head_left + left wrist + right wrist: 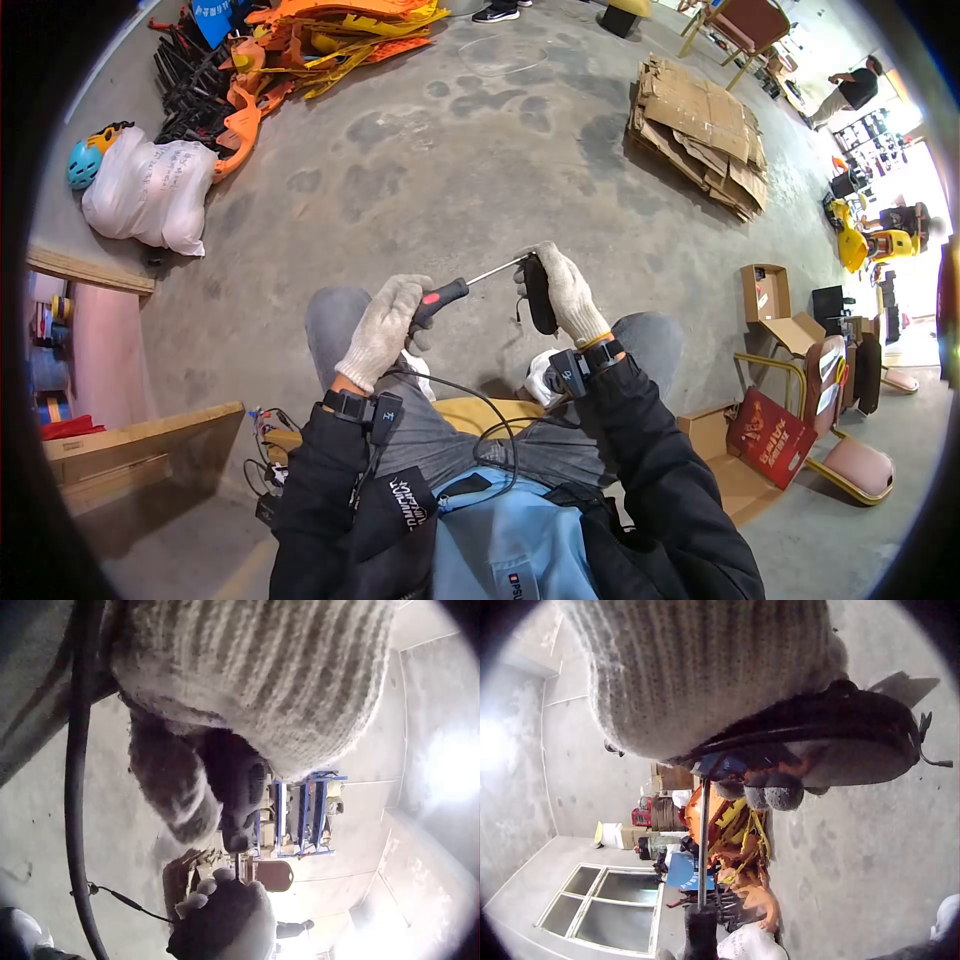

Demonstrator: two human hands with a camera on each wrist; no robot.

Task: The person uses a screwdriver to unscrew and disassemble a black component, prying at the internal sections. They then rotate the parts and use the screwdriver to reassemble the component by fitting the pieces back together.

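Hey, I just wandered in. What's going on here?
A gloved left hand grips a black-and-red screwdriver, while the gloved right hand holds a dark, rounded part. The screwdriver points across at the part and reaches the end of it near the right fingers; whether its tip is seated in anything is hidden. Farther off, flattened cardboard lies stacked on the floor.

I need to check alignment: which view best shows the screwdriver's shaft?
Right wrist: the screwdriver's shaft appears large, from handle to black part. Head shows it smaller; left wrist shows only a short stretch.
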